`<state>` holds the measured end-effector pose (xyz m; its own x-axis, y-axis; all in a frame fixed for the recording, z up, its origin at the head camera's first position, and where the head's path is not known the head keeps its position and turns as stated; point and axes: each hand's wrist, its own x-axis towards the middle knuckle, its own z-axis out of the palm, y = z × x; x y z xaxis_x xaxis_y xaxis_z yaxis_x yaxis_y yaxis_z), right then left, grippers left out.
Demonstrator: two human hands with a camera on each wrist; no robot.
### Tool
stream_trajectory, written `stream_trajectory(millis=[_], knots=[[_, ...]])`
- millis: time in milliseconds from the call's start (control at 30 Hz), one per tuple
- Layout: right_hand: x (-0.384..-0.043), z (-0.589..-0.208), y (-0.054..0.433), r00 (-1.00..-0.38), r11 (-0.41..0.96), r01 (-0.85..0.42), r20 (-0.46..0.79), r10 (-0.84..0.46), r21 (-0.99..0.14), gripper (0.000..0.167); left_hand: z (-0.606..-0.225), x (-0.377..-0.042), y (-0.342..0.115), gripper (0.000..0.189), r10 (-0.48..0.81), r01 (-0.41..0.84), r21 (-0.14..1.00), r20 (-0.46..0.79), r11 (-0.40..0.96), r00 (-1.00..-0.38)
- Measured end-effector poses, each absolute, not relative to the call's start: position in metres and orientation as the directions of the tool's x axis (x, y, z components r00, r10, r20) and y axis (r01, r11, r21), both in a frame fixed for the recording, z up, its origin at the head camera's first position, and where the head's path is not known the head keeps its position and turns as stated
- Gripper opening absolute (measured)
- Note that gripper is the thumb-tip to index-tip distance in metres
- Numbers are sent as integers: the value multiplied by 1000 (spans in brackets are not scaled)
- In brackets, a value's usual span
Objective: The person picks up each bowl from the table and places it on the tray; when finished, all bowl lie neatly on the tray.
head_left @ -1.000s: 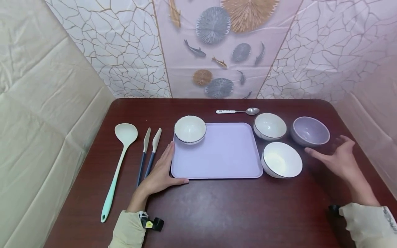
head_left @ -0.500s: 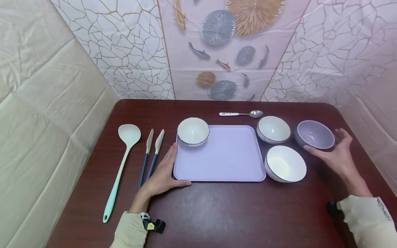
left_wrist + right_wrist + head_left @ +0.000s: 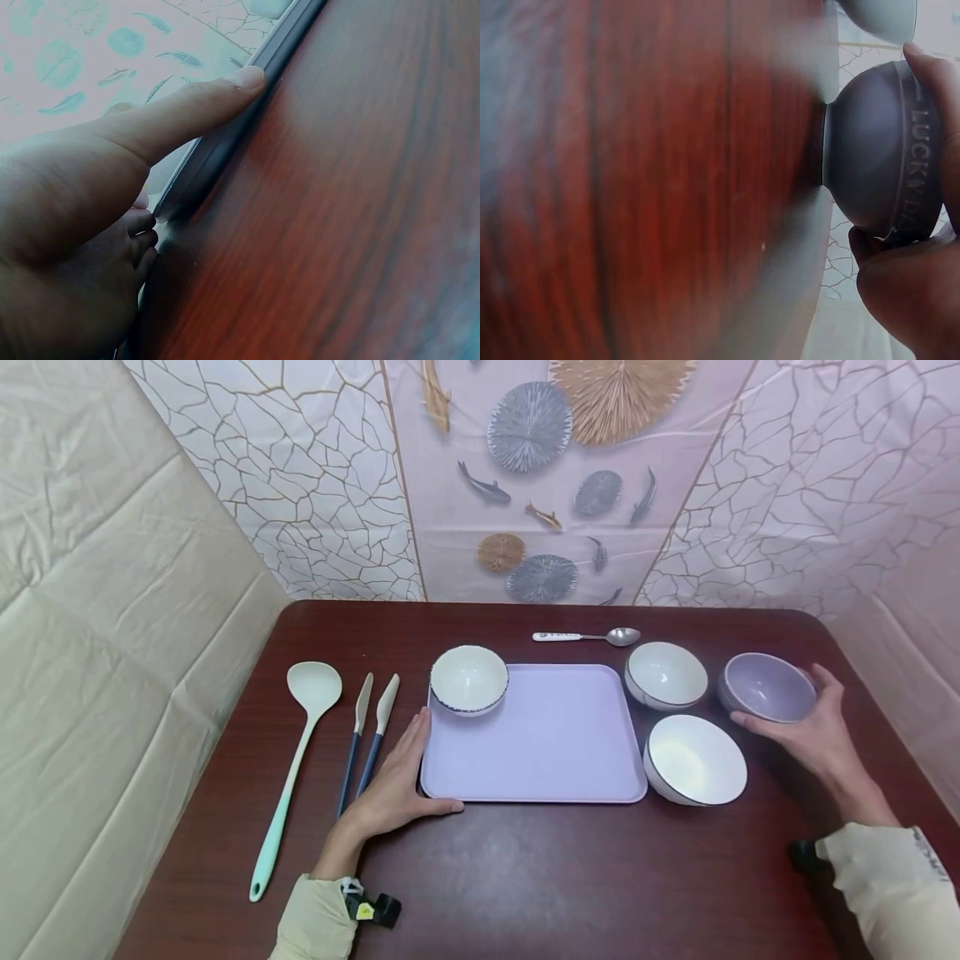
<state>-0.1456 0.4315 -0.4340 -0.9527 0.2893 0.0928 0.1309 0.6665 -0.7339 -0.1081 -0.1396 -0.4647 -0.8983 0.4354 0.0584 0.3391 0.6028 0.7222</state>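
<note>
My left hand (image 3: 390,789) rests at the left front corner of a lilac tray (image 3: 558,752), fingers straight along its side and thumb at the front edge. In the left wrist view the thumb (image 3: 195,112) lies against the tray's rim. A white bowl (image 3: 469,681) with a dark rim sits in the tray's back left corner. My right hand (image 3: 821,739) holds a purple bowl (image 3: 768,687) at the far right, thumb on the near left side, fingers round the right. Raised lettering shows on the bowl's side (image 3: 877,150) in the right wrist view.
Two more white bowls, a rear one (image 3: 666,675) and a nearer one (image 3: 696,760), stand between tray and purple bowl. A spoon (image 3: 588,637) lies behind the tray. Left of it lie two blue-handled knives (image 3: 363,735) and a pale green ladle (image 3: 300,752). Cloth walls surround the table.
My right hand has moved left onto the purple bowl, and its fingers have closed round it. The left hand stays at the tray. The head view has shifted slightly.
</note>
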Motion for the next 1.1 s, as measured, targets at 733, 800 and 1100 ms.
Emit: stream_trajectory(millis=[733, 800, 1100], knots=[[-149, -434, 428, -932, 632, 173, 82, 352, -755, 115, -462, -108, -140, 129, 434, 340, 716, 58, 609, -899], [-149, -433, 427, -932, 631, 171, 83, 353, -757, 115, -462, -108, -140, 129, 433, 339, 717, 57, 609, -899], [-139, -419, 423, -926, 619, 175, 86, 369, -766, 113, -462, -107, -140, 129, 435, 340, 718, 57, 607, -898]])
